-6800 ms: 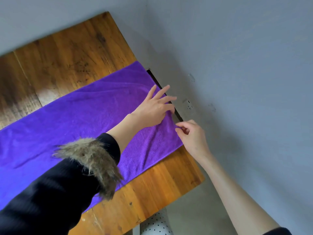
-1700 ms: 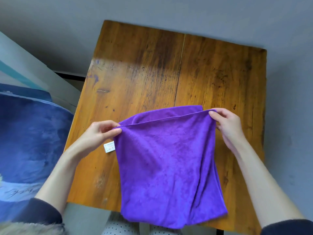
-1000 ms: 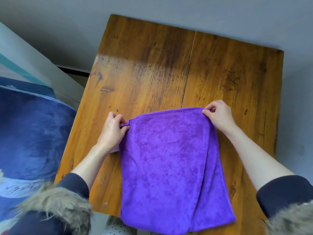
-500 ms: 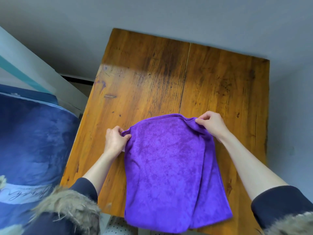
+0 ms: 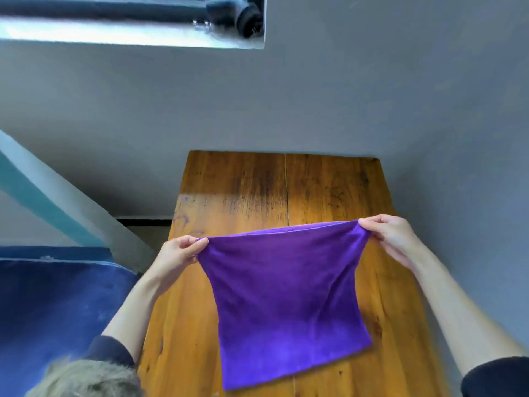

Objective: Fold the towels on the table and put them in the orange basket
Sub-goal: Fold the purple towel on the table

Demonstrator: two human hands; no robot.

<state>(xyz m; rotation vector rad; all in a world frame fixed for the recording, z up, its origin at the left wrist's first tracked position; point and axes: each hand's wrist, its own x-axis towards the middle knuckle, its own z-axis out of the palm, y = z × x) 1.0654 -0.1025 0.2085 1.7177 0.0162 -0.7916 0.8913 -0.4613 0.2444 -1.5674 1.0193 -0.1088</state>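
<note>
The grey wall (image 5: 315, 96) now fills far more of the view than half a second ago, and a window ledge with a dark pole (image 5: 128, 12) has come into sight at the top, so the head camera has tipped upward. The wooden table (image 5: 257, 190) sits lower in the picture, its far edge against the wall. A blue fabric surface (image 5: 57, 305) lies to the left of the table, as before.

The purple towel (image 5: 286, 296), which lay flat on the table with its near end draped over the edge, is now lifted: its top edge is stretched taut in the air between the two hands and the rest hangs down in front of the tabletop (whether the bottom edge touches the wood cannot be told).

The left hand (image 5: 177, 253) pinches the towel's top left corner between thumb and curled fingers. The right hand (image 5: 392, 236) pinches the top right corner the same way. The hands are further apart than before.
</note>
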